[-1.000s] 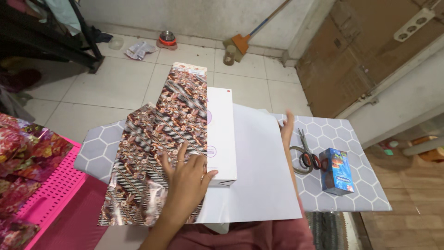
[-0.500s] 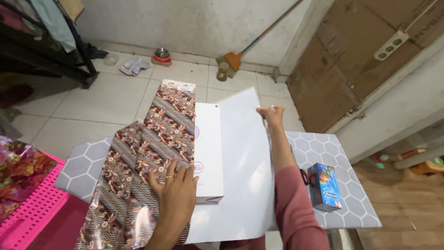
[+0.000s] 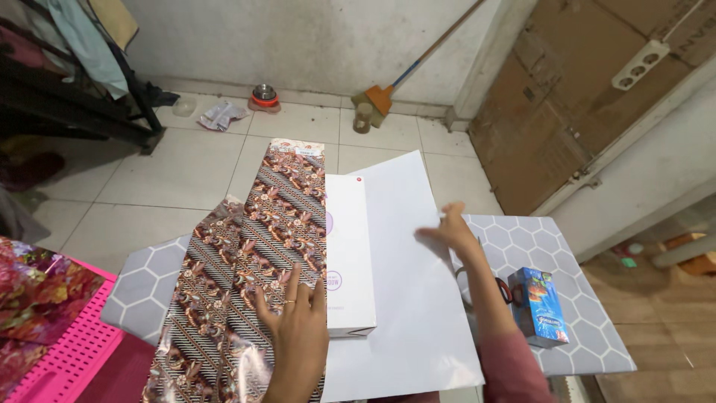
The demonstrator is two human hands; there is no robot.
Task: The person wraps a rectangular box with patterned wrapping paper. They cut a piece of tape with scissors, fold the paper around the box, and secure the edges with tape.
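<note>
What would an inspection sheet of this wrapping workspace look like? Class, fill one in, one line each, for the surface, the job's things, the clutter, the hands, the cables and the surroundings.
Surface: low table with grey hexagon-pattern top, mostly covered.
Job's things: white box lying on wrapping paper, white side up; its brown patterned side is folded up against the box.
Clutter: blue carton and scissors, partly hidden by the arm.
Hands: left hand flat on the patterned paper beside the box; right hand at the white paper's right edge.
Cables: nothing seen; a power strip is mounted on cardboard.
Surroundings: tiled floor, broom, pink basket, dark rack.
</note>
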